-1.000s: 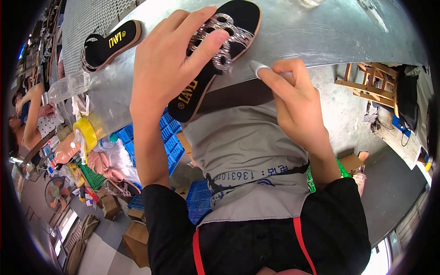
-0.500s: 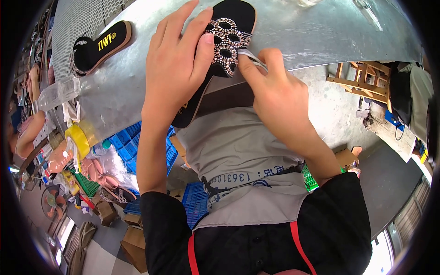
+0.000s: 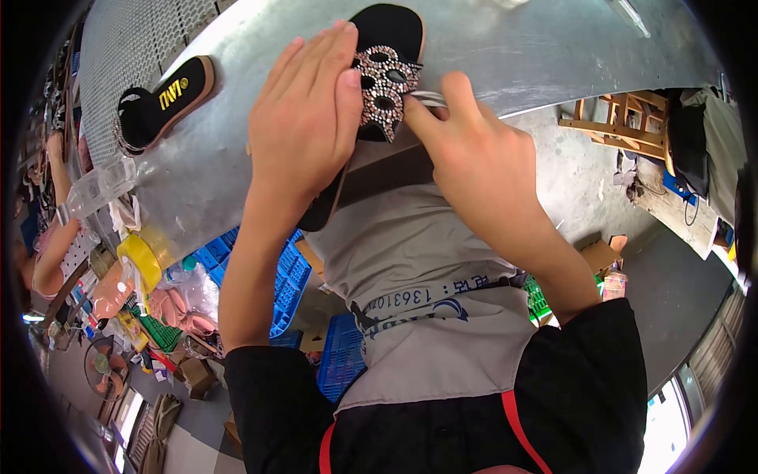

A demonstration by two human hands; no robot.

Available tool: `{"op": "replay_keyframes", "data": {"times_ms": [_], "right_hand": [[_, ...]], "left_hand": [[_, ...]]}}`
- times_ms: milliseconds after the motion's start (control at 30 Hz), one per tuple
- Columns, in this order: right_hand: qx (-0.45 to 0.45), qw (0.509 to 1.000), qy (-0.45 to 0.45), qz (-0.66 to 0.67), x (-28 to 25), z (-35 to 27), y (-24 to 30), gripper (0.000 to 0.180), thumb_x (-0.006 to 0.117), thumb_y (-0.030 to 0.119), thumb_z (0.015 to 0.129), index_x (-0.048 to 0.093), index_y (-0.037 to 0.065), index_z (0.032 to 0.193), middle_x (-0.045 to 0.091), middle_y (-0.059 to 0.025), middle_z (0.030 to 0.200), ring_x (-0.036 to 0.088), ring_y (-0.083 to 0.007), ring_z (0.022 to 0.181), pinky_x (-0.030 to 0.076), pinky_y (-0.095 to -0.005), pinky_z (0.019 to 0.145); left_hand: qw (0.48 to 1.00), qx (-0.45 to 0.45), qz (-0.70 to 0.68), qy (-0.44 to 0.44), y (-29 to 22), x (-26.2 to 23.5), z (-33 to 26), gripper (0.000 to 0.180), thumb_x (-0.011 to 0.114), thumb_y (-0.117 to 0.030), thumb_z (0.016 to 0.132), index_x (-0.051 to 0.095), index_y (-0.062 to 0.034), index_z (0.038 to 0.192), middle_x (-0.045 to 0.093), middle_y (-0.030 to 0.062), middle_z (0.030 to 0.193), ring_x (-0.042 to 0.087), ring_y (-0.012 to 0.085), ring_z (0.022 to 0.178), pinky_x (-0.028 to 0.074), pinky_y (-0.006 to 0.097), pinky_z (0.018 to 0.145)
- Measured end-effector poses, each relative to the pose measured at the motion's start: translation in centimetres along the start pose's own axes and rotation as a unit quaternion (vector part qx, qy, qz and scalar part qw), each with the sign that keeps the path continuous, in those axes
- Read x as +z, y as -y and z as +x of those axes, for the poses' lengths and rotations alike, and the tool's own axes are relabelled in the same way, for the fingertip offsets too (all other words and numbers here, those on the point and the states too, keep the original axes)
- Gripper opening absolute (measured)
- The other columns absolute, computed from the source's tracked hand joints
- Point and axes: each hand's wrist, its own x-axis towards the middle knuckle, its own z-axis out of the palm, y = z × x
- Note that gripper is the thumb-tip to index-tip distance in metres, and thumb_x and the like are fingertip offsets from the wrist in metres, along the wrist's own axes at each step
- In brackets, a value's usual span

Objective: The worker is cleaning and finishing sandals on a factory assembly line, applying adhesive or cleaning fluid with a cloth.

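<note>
A black sandal (image 3: 392, 35) with a jewelled strap (image 3: 384, 85) lies at the near edge of a grey metal table (image 3: 521, 47), its heel hanging over the edge. My left hand (image 3: 304, 126) lies flat on the sandal's left side, thumb against the strap. My right hand (image 3: 466, 154) pinches a small silvery tool (image 3: 426, 98) whose tip touches the strap's right edge. A second black sandal (image 3: 162, 103) rests on the table to the left, apart from both hands.
Blue plastic crates (image 3: 288, 276) stand under the table by my legs. Bags, a yellow tape roll (image 3: 142, 257) and clutter lie on the left, where another person's arm (image 3: 51, 265) shows. A wooden stool (image 3: 612, 118) stands on the floor at right.
The right hand has moved in from the sandal's right side and now holds the tool against the strap. The left hand has slid down to press the sandal's side.
</note>
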Motion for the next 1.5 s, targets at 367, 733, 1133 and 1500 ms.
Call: {"op": "replay_keyframes", "data": {"times_ms": [367, 733, 1133, 1500], "right_hand": [[-0.055, 0.998, -0.026, -0.013, 1.3, 1.4, 0.1, 0.01, 0.066, 0.01, 0.074, 0.064, 0.011, 0.083, 0.052, -0.003, 0.09, 0.063, -0.0157, 0.063, 0.052, -0.0303, 0.046], [-0.027, 0.998, 0.038, -0.041, 0.3, 0.2, -0.5, 0.027, 0.065, 0.008, 0.076, 0.064, 0.016, 0.102, 0.052, -0.0025, 0.093, 0.064, -0.0166, 0.063, 0.052, -0.0331, 0.046], [-0.041, 0.997, 0.043, -0.043, -0.3, 0.8, -0.3, 0.015, 0.066, 0.005, 0.076, 0.062, 0.009, 0.09, 0.054, -0.0034, 0.094, 0.065, -0.021, 0.063, 0.051, -0.0359, 0.049], [-0.041, 0.996, 0.055, -0.054, -0.1, 1.4, 0.1, 0.032, 0.067, 0.005, 0.078, 0.067, 0.016, 0.108, 0.053, -0.0046, 0.092, 0.065, -0.0231, 0.065, 0.05, -0.0403, 0.05]], "left_hand": [[1.0, -0.008, 0.016, -0.016, 0.0, 0.2, -0.4, 0.033, 0.052, -0.017, 0.099, 0.067, -0.0011, 0.123, 0.07, 0.0139, 0.124, 0.066, 0.0276, 0.115, 0.044, 0.044, 0.108], [0.999, -0.03, 0.021, -0.02, -0.7, -0.3, 0.5, 0.03, 0.048, -0.015, 0.1, 0.071, -0.0021, 0.116, 0.071, 0.0118, 0.123, 0.067, 0.0281, 0.111, 0.051, 0.039, 0.096], [0.995, -0.037, 0.016, -0.086, -0.2, 1.1, -0.4, 0.027, 0.053, -0.016, 0.097, 0.073, -0.0048, 0.112, 0.072, 0.0086, 0.12, 0.067, 0.0246, 0.112, 0.048, 0.041, 0.1], [0.992, -0.045, 0.028, -0.111, 0.4, 1.0, -0.7, 0.027, 0.057, -0.02, 0.092, 0.072, -0.0032, 0.108, 0.072, 0.0114, 0.118, 0.067, 0.0231, 0.109, 0.045, 0.044, 0.099]]}}
